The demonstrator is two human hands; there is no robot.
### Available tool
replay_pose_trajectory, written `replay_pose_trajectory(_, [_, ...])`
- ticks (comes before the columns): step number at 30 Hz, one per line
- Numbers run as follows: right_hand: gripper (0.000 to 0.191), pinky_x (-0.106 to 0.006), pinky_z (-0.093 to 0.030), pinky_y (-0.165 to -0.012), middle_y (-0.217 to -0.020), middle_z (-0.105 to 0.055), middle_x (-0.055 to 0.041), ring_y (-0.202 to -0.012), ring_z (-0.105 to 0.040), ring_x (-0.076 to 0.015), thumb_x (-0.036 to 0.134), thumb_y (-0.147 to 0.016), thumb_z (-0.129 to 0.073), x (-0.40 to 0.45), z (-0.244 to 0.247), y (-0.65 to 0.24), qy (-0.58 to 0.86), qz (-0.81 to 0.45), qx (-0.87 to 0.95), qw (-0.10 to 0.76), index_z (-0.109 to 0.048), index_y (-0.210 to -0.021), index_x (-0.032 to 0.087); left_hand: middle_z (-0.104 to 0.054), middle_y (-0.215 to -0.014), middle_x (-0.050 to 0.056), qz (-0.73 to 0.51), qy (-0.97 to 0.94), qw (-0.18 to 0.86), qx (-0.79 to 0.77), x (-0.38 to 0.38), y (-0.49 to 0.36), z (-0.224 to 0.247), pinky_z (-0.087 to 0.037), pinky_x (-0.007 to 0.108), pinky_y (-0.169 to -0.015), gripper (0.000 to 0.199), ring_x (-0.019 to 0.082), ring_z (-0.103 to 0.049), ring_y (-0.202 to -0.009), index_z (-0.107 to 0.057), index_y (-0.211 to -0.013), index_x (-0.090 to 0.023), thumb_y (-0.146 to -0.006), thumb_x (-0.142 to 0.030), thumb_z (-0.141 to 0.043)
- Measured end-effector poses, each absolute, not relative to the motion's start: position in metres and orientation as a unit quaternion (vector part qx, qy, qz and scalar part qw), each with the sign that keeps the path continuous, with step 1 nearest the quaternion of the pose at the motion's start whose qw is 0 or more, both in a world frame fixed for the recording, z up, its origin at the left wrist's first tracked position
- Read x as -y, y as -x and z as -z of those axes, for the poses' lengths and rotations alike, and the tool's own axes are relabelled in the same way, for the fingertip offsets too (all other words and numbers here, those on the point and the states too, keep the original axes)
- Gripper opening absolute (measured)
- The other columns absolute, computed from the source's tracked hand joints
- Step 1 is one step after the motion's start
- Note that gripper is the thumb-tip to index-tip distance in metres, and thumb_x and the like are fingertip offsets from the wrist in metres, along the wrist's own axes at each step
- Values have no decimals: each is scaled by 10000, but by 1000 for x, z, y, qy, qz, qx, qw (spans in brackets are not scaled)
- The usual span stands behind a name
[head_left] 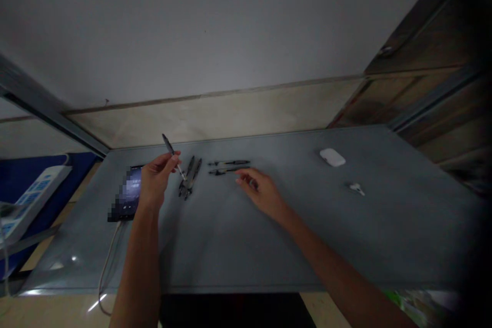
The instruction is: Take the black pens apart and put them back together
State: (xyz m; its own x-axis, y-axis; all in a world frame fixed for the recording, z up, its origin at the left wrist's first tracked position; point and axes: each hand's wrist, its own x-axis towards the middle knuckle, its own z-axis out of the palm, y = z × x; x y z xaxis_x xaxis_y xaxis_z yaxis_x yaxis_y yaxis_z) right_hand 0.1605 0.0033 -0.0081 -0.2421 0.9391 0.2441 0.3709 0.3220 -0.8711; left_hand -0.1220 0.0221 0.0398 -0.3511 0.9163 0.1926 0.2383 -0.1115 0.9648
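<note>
The left hand [156, 180] clenched a pen [169, 151]; the right hand [261, 192] (fingers [246, 180] released) hovered just beside two pens [229, 166] on the desk [346, 246].

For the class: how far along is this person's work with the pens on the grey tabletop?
Done, it seems: two slim black pens lie side by side. In hand: the left hand grips a slim dark pen. Left, perhaps: a dark V-shaped cluster of pens beside that pair; the empty right hand hovers near them.

Left arm [137, 266] and right arm [319, 251] reaching forward, bare
Left hand [157, 180] raised, fingers pinched together; right hand [260, 192] lower, palm down, fingers loosely curled.
</note>
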Motion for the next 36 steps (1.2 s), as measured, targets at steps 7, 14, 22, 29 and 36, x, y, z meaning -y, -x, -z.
replay_pose_trajectory(7, [384, -528, -402, -1072, -1408, -498, -122, -1318, -443, -319, 282, -960, -553, -5, 12, -168, 484, -97, 822, 285, -594, -1341, 284, -762, -788, 67, -269, -625, 136, -720, -28, 126, -22, -460, 304, -673, 333, 258, -704, -763, -787, -955, -194, -793, -471, -695])
replay_pose_trajectory(14, [403, -514, -372, -1065, -1439, -503, -125, -1340, -419, -323, 286, -966, -547, -6, 18, -165, 502, -65, 831, 230, -591, -1366, 250, -716, -766, 81, -195, -668, 61, -715, -22, 106, -20, -379, 308, -635, 252, 261, -650, -733, -752, -949, -231, -834, -446, -689])
replay_pose_trajectory(22, [355, -502, -358, -1045, -1352, -603, -82, -1295, -466, -301, 235, -985, -510, -9, 17, -167, 494, -83, 829, 249, -616, -1320, 286, -677, -802, 95, -222, -704, 2, -674, -18, 87, -19, -435, 357, -776, 249, 288, -586, -889, -727, -932, -211, -942, -399, -563])
replay_pose_trajectory(29, [307, -472, -388, -1022, -1258, -648, -81, -1212, -523, -277, 206, -978, -529, -9, 14, -168, 487, -99, 825, 269, -650, -1255, 262, -660, -1160, 88, -201, -819, -15, -538, -10, 56, 0, -425, 426, -987, 255, 289, -509, -1116, -711, -1163, -234, -938, -306, -617])
replay_pose_trajectory(36, [317, -463, -436, -968, -1244, -624, -117, -1172, -536, -297, 222, -961, -573, -10, 14, -169, 502, -76, 825, 248, -642, -1270, 228, -725, -1055, 57, -179, -834, -26, -521, -7, 47, 1, -442, 406, -906, 202, 262, -557, -1055, -714, -1102, -217, -962, -288, -586])
